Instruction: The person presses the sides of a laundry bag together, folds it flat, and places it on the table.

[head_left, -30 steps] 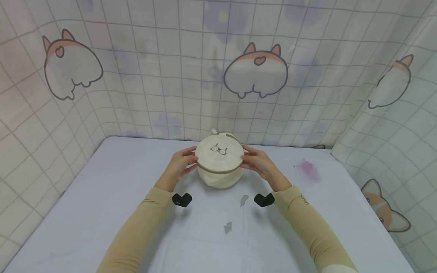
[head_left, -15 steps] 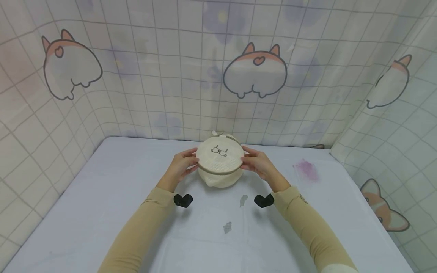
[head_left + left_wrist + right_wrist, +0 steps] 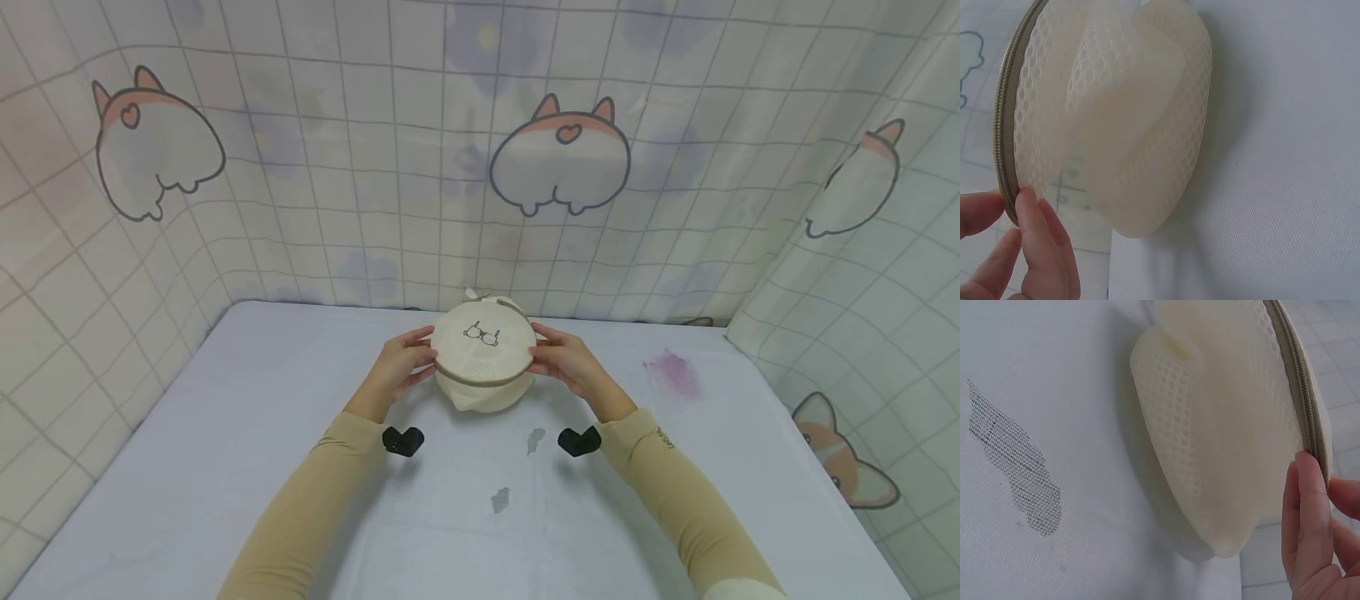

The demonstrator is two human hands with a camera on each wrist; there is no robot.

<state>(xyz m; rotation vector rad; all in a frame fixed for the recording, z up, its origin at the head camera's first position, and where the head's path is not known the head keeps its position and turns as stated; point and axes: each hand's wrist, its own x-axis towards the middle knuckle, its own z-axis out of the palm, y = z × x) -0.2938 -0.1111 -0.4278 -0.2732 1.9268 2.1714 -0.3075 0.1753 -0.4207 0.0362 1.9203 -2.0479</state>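
Cream mesh makes up the round laundry pouch [image 3: 484,360] that sits at the far middle of the table [image 3: 225,467] in the head view, tilted so its flat face (printed with a small bra outline) looks up toward the camera. The left hand [image 3: 396,367] pinches the taupe zipper rim on the left, the right hand [image 3: 572,360] pinches it on the right, each with thumb and fingers curled round the edge. A pink stain [image 3: 675,372] lies to the right, and two grey marks [image 3: 534,440] sit nearer the person.

From the left wrist, the fingers [image 3: 1038,244] nip the zipper [image 3: 1005,144] at the rim, and the padded mesh body [image 3: 1141,125] bulges rightward with its lower edge against the table.

From the right wrist, a fingertip [image 3: 1310,506] lies along the zipper track [image 3: 1300,381], and the body of the pouch rests on the white cloth beside a grey mark [image 3: 1019,469].

Judging by this, the pouch is steadied and held by both hands, its zipper looks closed along the stretches in view, and nothing shows it being opened or filled yet.
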